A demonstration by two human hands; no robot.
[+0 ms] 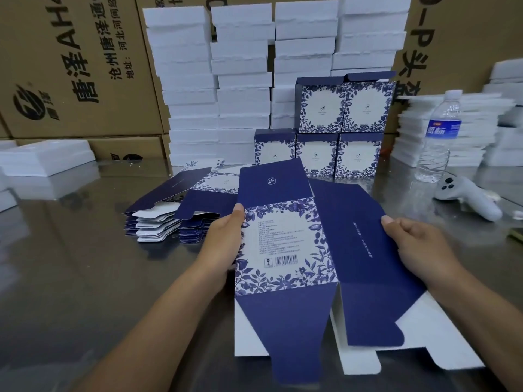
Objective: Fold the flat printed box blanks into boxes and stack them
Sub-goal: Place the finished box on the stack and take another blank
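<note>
While the left hand and right hand grip its opposite edges, the box blank is held above the metal table, before five folded boxes.

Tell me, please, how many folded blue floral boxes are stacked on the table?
5. The bottom left box, bottom middle box and bottom right box stand in a row; the upper left box and upper right box sit on top. Others may be hidden behind.
</note>
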